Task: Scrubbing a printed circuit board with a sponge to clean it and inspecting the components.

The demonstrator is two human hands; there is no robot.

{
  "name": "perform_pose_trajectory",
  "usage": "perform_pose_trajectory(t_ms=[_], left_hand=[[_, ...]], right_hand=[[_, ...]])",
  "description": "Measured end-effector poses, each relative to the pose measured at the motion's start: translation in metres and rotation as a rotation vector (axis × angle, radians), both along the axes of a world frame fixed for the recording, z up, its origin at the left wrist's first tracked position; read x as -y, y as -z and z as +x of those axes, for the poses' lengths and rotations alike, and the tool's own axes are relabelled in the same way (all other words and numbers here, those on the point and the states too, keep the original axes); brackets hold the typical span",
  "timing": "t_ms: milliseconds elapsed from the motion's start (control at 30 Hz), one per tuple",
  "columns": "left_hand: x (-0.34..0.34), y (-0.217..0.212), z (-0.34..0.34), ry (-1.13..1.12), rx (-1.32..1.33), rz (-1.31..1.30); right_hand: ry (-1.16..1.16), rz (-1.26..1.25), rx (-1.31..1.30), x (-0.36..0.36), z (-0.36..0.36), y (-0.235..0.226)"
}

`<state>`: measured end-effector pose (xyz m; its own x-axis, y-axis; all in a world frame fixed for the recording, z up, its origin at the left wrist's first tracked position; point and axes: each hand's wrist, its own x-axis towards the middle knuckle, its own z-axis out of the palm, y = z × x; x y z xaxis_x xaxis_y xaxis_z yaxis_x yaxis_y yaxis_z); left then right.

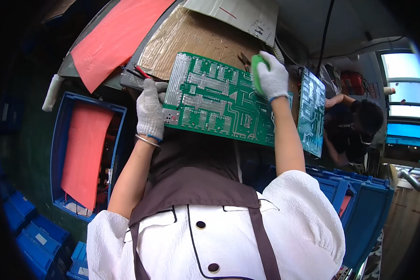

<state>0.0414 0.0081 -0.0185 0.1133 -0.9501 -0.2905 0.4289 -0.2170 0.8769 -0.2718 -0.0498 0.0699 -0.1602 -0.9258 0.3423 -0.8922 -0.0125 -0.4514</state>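
White blouse (219, 242) and brown apron nearest, green circuit board (219, 100) above it on the cardboard-covered tabletop (196, 35), left hand (150, 109) fingers closed on its left edge, right hand (271, 77) fingers curled around a green pad (256, 70) at its top right, blue crate (60, 140) left of the board.

Left hand (150, 111): grey-white knit work glove, blue trim at cuff; thin metal bangle (147, 140) at wrist. Right hand (273, 77): matching knit glove, blue cuff edge. Forearms bare. White textured blouse (303, 219), short puffed sleeves, dark piping, dark round buttons down front. Dark brown apron (196, 177) over it, strap crossing right chest.
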Motion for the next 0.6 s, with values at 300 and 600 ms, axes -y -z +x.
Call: perform_pose_trajectory(t_ms=[300, 600], left_hand=[[0.006, -0.007, -0.010, 0.070, 0.006, -0.018], [0.003, -0.016, 0.020, 0.258, 0.263, -0.126]], right_hand=[[-0.050, -0.042, 0.146, -0.108, 0.103, -0.003], [0.123, -0.066, -0.037, -0.208, 0.006, 0.013]])
